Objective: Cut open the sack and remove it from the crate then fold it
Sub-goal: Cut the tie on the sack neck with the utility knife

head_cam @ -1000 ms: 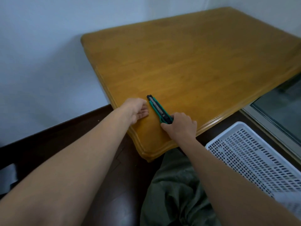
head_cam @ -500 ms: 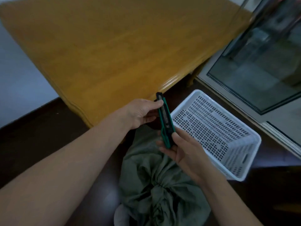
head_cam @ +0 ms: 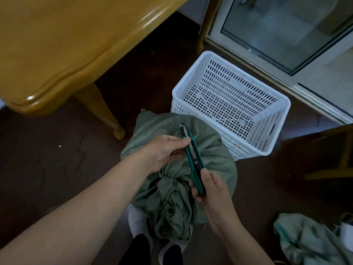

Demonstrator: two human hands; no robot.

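Having been brought down from beside the wooden table [head_cam: 57, 44] — where it was seen half a second earlier — a green utility knife [head_cam: 193, 159] is held over an olive-green sack [head_cam: 215, 150]. Its front end is pinched by the left hand [head_cam: 164, 152]; its rear is gripped in the curled fingers of the right hand [head_cam: 210, 190]. The sack — puckered, its neck tied shut — stands on the dark floor just beside a white perforated crate [head_cam: 277, 104].
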